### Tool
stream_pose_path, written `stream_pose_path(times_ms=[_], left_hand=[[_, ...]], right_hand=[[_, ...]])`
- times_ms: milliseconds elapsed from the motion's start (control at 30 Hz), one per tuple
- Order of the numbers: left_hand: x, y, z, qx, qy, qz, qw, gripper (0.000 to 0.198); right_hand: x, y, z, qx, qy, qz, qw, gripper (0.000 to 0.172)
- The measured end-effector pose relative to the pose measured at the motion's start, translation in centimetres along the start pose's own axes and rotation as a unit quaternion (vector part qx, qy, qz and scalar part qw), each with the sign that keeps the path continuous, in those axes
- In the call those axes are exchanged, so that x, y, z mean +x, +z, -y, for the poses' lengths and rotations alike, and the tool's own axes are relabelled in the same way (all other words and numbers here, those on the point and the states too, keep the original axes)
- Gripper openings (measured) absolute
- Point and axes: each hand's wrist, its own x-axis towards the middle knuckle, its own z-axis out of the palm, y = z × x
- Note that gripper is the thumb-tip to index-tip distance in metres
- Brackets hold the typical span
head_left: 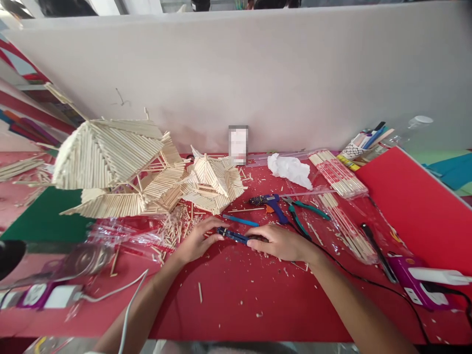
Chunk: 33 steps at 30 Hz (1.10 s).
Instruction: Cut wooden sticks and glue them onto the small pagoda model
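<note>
Near the middle of the frame, a dark blue hand tool [233, 235] is held just above the red surface [236, 305] by both hands. The grip of the left hand [201, 238] is pinched, thumb and fingers around the tool's left end. The grip of the right hand [282, 242] is likewise drawn in, with thumb and fingertips on its right end. The tool's exact kind is too small to tell. Just above it lies a blue rod [240, 220]; near the right hand are a blue glue gun [275, 202] and green-handled pliers [317, 210].

At the upper right, a patterned white cup [353, 150] leans to the right, with pens [374, 135] and other slim items sticking out of it. Beside it is a clear plastic jar [415, 130] with a white lid; its contents cannot be made out. Below the cup, right of centre, a clear plastic pack [337, 173] with red print holds a row of pale sticks, and a second pack [346, 228] of sticks lies below it. Left of these is a crumpled white sheet [289, 169].

In the left half stands a large roofed stick model [118, 152], with a smaller stick model [214, 182] to its right. Cut stick pieces [180, 226] are heaped below them, next to crinkled clear wrapping [125, 236].
</note>
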Motion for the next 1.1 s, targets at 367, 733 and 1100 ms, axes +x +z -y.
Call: stream_pose_path(times_ms=[367,733,1100], left_hand=[[0.1,-0.4,0.1,0.001,-0.013,0.029,0.999,0.033],[0.2,-0.2,-0.1,-0.004,-0.007,0.019,1.0,0.031],[0.4,-0.3,0.2,0.015,0.018,0.017,1.0,0.027]], right_hand=[[0.3,0.5,-0.8,-0.01,-0.004,-0.016,1.0,0.039],[0.5,0.7,-1.0,-0.019,-0.015,-0.025,0.999,0.038],[0.7,1.8,-1.4,-0.056,-0.019,-0.04,0.997,0.04]])
